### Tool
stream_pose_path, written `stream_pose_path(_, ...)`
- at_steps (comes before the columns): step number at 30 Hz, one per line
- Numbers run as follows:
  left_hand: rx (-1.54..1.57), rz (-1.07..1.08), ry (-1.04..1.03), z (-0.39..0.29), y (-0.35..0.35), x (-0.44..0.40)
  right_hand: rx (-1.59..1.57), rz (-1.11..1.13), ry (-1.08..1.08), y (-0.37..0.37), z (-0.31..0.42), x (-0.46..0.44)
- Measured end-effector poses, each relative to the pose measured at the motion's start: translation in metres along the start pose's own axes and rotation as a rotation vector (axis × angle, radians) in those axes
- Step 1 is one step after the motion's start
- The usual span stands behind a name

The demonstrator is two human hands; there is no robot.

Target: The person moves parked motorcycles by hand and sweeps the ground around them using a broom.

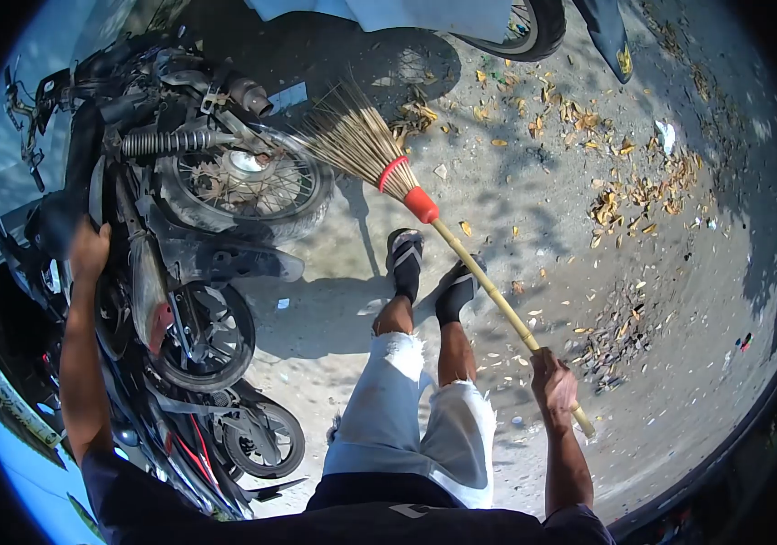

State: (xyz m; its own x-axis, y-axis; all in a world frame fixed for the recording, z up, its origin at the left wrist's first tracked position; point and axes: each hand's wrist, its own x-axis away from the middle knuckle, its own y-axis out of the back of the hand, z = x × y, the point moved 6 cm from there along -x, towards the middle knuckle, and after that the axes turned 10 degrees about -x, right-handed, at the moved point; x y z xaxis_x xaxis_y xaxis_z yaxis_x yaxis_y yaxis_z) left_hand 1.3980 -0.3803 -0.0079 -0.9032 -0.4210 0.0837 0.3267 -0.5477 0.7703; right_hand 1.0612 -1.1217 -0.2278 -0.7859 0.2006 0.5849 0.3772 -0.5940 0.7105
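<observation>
A stick broom (425,204) slants across the middle, with a pale bamboo handle, a red collar and a fan of thin stiff bristles. My right hand (554,386) is wrapped round the handle close to its lower end. The bristles point up and left, overlapping the rear wheel (248,182) of a dusty motorcycle. Over on the left, my left hand (89,252) is at a dark part of the motorcycles, its fingers curled. What those fingers hold is hidden, and the dark area beside them is blurred.
Several parked motorcycles (193,336) line the left side. Dry leaves (629,200) lie scattered over the ground on the right, along with a white scrap (666,136). Another wheel (534,32) and a person's shoe (623,64) show at the top. My feet (405,263) stand below the broom.
</observation>
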Motion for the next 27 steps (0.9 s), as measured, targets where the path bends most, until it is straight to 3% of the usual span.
stream_pose_path(2,-0.004,0.015,-0.010,0.000,-0.004,0.000,-0.030,-0.117,-0.019,0.026,-0.044,0.028)
stream_pose_path(5,-0.007,0.041,0.018,-0.001,-0.003,-0.001,0.189,-0.202,-0.090,0.088,-0.098,0.108)
stream_pose_path(6,-0.010,0.037,0.013,-0.002,-0.003,-0.001,0.180,-0.276,-0.009,0.108,-0.113,0.137)
stream_pose_path(7,-0.010,0.042,0.019,-0.004,-0.001,0.000,0.182,-0.258,-0.104,0.125,-0.133,0.165)
stream_pose_path(10,-0.020,0.058,0.036,-0.009,0.005,0.003,0.203,-0.290,-0.137,0.170,-0.119,0.209)
stream_pose_path(15,-0.005,0.080,0.043,-0.010,0.006,0.004,0.007,-0.199,-0.158,0.131,-0.111,0.195)
stream_pose_path(20,-0.034,0.064,0.029,-0.002,-0.002,-0.003,0.110,-0.070,-0.145,0.058,-0.077,0.134)
stream_pose_path(22,-0.024,0.070,0.026,-0.006,0.000,-0.001,0.253,-0.055,-0.143,0.063,-0.079,0.119)
stream_pose_path(24,-0.009,0.080,0.037,-0.009,0.005,0.002,0.201,-0.115,-0.110,0.086,-0.114,0.125)
stream_pose_path(27,-0.028,0.098,0.061,-0.011,0.007,0.005,0.288,-0.195,-0.257,0.134,-0.149,0.158)
